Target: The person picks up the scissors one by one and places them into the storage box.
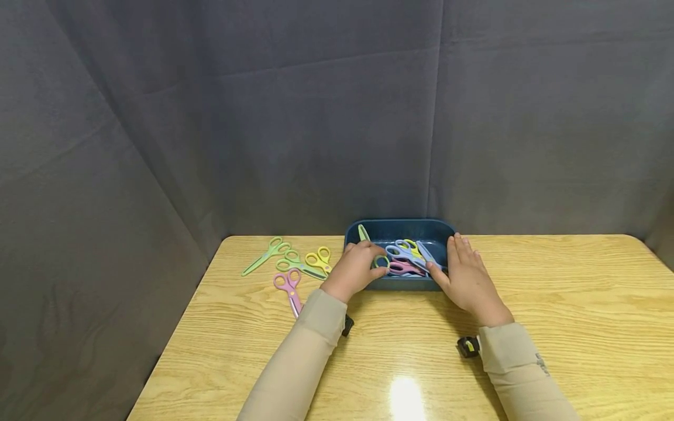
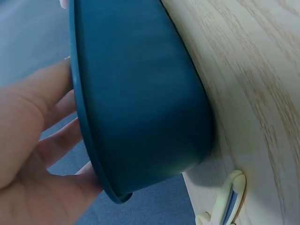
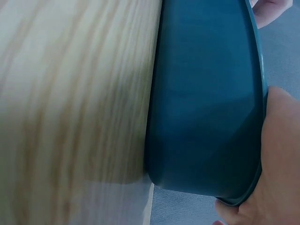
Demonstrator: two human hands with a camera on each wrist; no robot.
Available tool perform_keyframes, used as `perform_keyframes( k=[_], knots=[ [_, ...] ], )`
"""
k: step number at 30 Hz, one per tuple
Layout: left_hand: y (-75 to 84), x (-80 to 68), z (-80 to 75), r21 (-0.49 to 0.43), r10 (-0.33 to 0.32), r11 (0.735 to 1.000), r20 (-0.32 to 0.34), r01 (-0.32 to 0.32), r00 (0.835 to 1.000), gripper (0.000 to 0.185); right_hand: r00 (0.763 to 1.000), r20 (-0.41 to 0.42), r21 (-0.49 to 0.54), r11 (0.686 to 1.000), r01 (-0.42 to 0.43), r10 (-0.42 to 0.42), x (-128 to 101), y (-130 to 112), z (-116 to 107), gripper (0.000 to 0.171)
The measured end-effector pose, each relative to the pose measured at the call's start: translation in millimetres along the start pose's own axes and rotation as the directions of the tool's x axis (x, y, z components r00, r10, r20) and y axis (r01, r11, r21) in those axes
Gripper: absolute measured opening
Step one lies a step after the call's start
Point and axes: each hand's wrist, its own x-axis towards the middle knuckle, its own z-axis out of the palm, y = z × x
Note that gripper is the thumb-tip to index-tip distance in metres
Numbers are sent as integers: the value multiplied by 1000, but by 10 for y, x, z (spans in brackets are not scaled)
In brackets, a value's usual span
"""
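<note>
My left hand (image 1: 357, 269) reaches over the front left of a dark blue bin (image 1: 400, 285), its thumb and fingers closing about the handle ring of light green scissors (image 1: 364, 233). Their blade points toward the back left of the bin. In the left wrist view the fingers (image 2: 58, 140) pass behind the bin's rim. My right hand (image 1: 468, 280) rests on the bin's right end, fingers extended along it, thumb over the front rim. Inside the bin lie blue scissors (image 1: 402, 252), pink scissors (image 1: 404, 268) and yellow scissors (image 1: 413, 247), overlapping.
Left of the bin on the wooden table (image 1: 411, 345) are light green scissors (image 1: 268, 255), another green pair (image 1: 297, 264), yellow scissors (image 1: 319, 259) and pink scissors (image 1: 289, 287). A grey curtain (image 1: 326, 128) hangs behind the table's back edge.
</note>
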Motion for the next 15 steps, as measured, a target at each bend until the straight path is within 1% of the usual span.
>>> perform_keyframes(
  k=[4,6,11,15],
  knots=[
    [10,24,8,-18,-19,1000,35,20,999,38,1000,-7,-3,1000,2,-2,0,-5,3,89],
    [1,41,26,-20,-19,1000,43,20,999,37,1000,-10,-6,1000,4,-4,1,-7,3,89],
    [-29,101,65,10,-16,1000,50,16,999,36,1000,-16,-7,1000,6,-6,-3,-9,-1,88],
    [-22,136,69,52,-40,998,57,37,998,35,1000,-22,-6,1000,9,-9,0,-11,1,87]
  ],
)
